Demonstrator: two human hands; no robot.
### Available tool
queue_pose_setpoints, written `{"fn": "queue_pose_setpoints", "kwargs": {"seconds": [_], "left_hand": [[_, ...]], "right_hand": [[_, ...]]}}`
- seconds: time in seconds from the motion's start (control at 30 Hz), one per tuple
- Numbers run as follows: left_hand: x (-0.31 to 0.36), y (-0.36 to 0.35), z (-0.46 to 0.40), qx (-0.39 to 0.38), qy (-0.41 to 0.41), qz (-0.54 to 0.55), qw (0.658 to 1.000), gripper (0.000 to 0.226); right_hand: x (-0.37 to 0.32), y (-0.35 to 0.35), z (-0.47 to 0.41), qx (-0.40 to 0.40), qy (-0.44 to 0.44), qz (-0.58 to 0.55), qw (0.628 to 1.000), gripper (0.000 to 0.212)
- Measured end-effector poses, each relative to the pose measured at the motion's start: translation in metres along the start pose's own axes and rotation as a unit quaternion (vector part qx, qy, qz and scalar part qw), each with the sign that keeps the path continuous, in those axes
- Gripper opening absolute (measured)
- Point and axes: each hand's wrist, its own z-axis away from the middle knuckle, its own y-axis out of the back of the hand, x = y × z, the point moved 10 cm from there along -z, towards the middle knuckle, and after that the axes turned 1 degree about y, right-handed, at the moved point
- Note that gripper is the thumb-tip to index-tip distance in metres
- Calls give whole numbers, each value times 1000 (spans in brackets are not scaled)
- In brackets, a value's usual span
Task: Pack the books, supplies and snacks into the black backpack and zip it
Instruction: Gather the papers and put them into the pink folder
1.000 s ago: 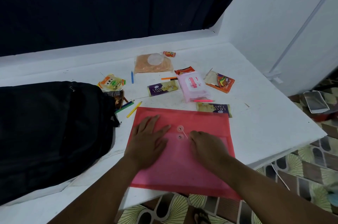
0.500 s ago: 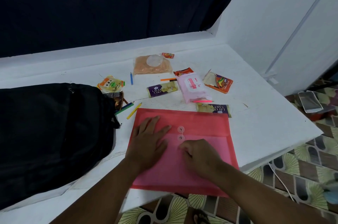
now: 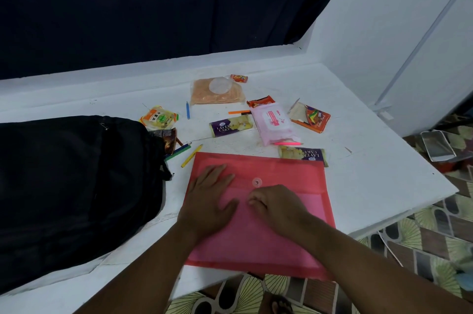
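Note:
A red translucent folder (image 3: 243, 244) lies flat at the white table's front edge, overhanging it slightly. My left hand (image 3: 208, 196) presses flat on its left half, fingers straight. My right hand (image 3: 277, 205) has its fingertips curled just below the upper round clasp button (image 3: 257, 182). It covers the lower button and seems to pinch the closure string. The black backpack (image 3: 71, 180) lies on its side to the left, its opening facing the folder. Beyond the folder lie a pink wipes pack (image 3: 272, 121), two layer cake bars (image 3: 230, 126) (image 3: 303, 155) and loose pencils (image 3: 190, 155).
Farther back are an orange snack bag (image 3: 216, 92), a yellow tea packet (image 3: 158, 119), a colour pencil box (image 3: 309, 117) and a blue pencil (image 3: 188, 110). The table's corner (image 3: 450, 189) is at the right. On the patterned floor beyond it lies a phone (image 3: 437, 146).
My right hand has slid left and down over the lower clasp button, curling its fingers, and the string is no longer visible. My left hand has stayed flat on the folder.

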Motion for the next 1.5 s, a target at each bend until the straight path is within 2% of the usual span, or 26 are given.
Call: {"fn": "queue_pose_setpoints", "kwargs": {"seconds": [0.1,0.2,0.4,0.63,1.03,1.3,1.5], "left_hand": [[0,2,0,23,-5,15,1000,65],[2,3,0,26,-9,9,1000,64],[2,-1,0,7,-7,-4,1000,68],[3,0,-1,14,-15,-3,1000,66],[-1,-4,-2,-7,-3,-2,1000,68],[4,0,0,22,-28,-29,999,65],[4,0,1,23,-28,-17,999,66]], "right_hand": [[-8,7,-18,-7,16,6,1000,22],[-5,16,-36,-15,13,-2,1000,17],[18,33,-58,-11,-49,-45,998,8],[28,34,-69,-16,-75,-76,994,13],[62,51,-65,18,-124,-53,991,14],[28,53,-69,47,-67,11,997,14],[9,39,-79,15,-63,2,998,13]]}}
